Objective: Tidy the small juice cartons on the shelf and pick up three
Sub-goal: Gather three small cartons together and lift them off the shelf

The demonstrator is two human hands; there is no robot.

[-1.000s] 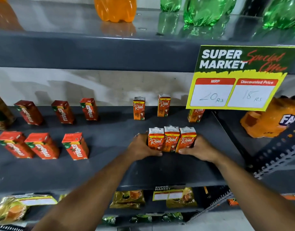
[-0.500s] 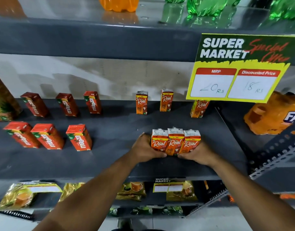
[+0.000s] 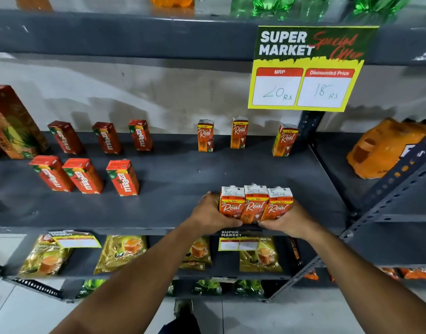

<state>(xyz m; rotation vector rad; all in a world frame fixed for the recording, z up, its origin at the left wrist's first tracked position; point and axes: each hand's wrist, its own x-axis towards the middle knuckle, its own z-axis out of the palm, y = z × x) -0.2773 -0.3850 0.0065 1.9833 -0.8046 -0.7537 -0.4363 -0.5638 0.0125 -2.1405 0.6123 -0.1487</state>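
Grey metal shop shelving against a pale wall; a yellow and green price sign [image 3: 306,68] hangs from the tier above. On the middle shelf [image 3: 178,179], three orange juice cartons [image 3: 255,204] stand side by side, touching, close to the front edge. It cannot be told whether their bases rest on the shelf or are just clear of it.

Left hand [image 3: 210,213]: closed against the outer face of the leftmost carton, thumb curling under the front. Right hand [image 3: 285,219]: closed against the outer face of the rightmost carton. The block of three is clamped between the two hands; the middle carton is held only by the squeeze from its neighbours.

Further back on the same shelf, three more orange cartons [image 3: 238,136] stand well apart from one another. To the left, six red cartons [image 3: 94,160] sit in two rows, some skewed.

Handling judgement: small cartons, probably light, stiff at the edges but with soft faces that would dent under hard pressure. The printed surface looks smooth, so the middle one could slip down and out if the squeeze slackens. Best hold: flat palms on the two outer faces, low on the cartons, with fingers hooked under the bases for support. Pressure should be even and moderate. The folded tops look the weakest place to grip.
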